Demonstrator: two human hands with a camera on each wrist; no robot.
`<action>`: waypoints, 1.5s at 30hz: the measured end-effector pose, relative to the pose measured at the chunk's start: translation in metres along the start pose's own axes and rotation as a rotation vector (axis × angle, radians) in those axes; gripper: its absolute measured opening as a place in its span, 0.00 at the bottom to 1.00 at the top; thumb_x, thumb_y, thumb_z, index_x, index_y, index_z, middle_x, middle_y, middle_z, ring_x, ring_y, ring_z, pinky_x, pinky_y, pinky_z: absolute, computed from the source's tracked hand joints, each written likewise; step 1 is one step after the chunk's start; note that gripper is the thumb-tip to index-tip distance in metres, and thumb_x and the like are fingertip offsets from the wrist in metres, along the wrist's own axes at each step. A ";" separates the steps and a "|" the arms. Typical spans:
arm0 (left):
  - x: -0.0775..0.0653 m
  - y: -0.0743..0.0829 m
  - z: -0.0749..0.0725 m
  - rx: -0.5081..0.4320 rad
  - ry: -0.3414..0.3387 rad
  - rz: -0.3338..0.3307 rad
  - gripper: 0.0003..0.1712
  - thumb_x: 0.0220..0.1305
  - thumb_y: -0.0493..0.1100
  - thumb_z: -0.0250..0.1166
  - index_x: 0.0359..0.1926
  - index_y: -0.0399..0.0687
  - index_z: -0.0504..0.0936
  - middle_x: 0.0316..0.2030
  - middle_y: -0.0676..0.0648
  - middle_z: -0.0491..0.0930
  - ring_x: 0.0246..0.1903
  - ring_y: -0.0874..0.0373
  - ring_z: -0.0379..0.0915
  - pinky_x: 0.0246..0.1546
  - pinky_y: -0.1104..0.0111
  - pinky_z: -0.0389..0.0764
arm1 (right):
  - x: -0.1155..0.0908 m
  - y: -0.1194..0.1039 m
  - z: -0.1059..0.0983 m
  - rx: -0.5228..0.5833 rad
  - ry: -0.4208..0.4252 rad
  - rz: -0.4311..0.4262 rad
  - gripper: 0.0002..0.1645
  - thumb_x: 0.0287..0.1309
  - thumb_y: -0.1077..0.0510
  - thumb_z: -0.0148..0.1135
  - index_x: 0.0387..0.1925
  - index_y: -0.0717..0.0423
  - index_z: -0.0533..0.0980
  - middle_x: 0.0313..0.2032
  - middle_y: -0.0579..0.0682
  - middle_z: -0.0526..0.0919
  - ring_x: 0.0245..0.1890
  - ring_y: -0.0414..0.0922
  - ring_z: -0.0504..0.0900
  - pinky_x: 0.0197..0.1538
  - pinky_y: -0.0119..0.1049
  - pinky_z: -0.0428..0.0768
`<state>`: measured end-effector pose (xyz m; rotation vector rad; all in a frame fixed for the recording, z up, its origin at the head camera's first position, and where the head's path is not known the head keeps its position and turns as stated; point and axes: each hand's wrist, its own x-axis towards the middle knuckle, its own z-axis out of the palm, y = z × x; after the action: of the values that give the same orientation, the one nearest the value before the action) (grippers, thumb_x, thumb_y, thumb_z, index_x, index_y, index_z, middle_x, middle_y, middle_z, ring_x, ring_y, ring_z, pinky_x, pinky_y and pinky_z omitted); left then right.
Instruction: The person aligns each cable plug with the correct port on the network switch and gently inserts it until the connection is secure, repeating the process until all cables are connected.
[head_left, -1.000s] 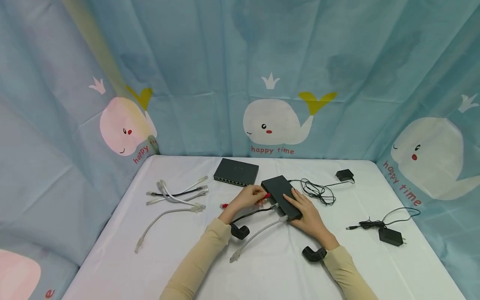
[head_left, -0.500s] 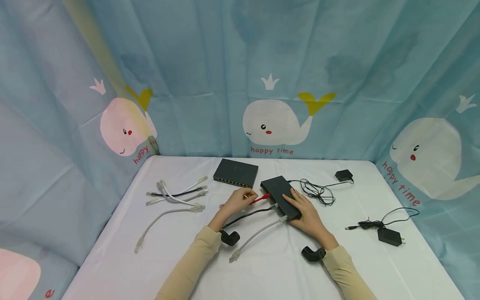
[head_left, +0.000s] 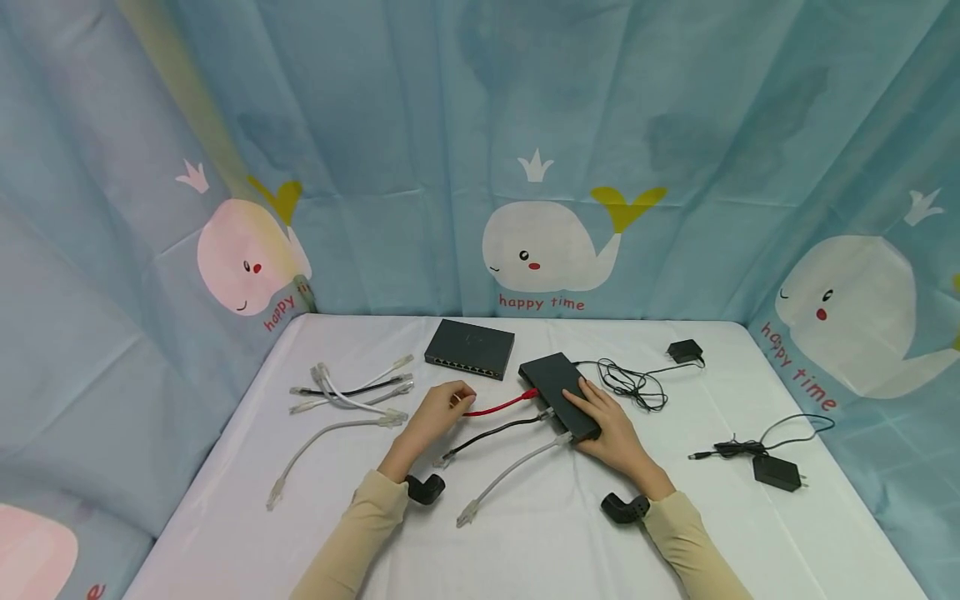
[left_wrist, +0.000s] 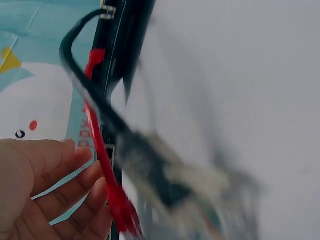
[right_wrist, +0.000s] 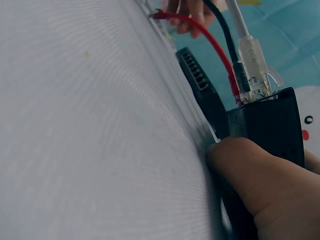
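Note:
A black network switch (head_left: 553,382) lies at a slant on the white table. My right hand (head_left: 611,432) grips its near end, with fingers over the top and the thumb (right_wrist: 245,165) along the side. Red (head_left: 501,408), black (head_left: 491,430) and grey (head_left: 517,471) network cables are plugged into its left side, their other ends loose. My left hand (head_left: 435,417) is beside the red cable's loose end, fingers loosely bent and holding nothing. In the left wrist view, the red cable (left_wrist: 102,150) passes in front of its fingertips.
A second switch (head_left: 471,348) sits at the back. Several loose network cables (head_left: 352,392) lie at left. At right are one power adapter (head_left: 686,351), its coiled cord (head_left: 636,383) running to the held switch, and another adapter (head_left: 777,472) with bundled cord.
My left hand has moved left from the red plug at the switch, along the cable to its loose end. More of the red and black cables shows. The right hand stays on the switch.

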<state>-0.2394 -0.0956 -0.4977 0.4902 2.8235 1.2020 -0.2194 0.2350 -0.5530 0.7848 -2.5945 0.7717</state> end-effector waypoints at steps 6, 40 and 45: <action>-0.013 -0.013 -0.017 0.048 0.080 -0.012 0.08 0.64 0.41 0.60 0.40 0.43 0.82 0.33 0.51 0.80 0.33 0.57 0.75 0.32 0.66 0.76 | 0.000 -0.001 0.000 0.015 0.000 0.005 0.50 0.35 0.52 0.77 0.65 0.47 0.66 0.68 0.59 0.58 0.66 0.61 0.58 0.61 0.60 0.59; -0.070 -0.075 -0.066 0.323 0.251 0.036 0.07 0.50 0.35 0.70 0.32 0.43 0.82 0.32 0.45 0.80 0.35 0.48 0.76 0.38 0.55 0.75 | 0.000 0.000 0.000 0.007 -0.004 0.003 0.51 0.34 0.51 0.78 0.65 0.46 0.66 0.68 0.59 0.58 0.66 0.61 0.57 0.61 0.61 0.59; -0.074 -0.079 -0.066 0.334 0.251 0.023 0.08 0.51 0.37 0.70 0.34 0.44 0.82 0.34 0.45 0.80 0.37 0.47 0.76 0.39 0.53 0.74 | -0.001 0.001 0.000 0.008 -0.003 0.008 0.51 0.36 0.50 0.77 0.65 0.45 0.65 0.68 0.59 0.58 0.67 0.60 0.57 0.61 0.60 0.59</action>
<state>-0.2010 -0.2150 -0.5143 0.4082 3.2631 0.8476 -0.2195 0.2358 -0.5541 0.7795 -2.6001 0.7837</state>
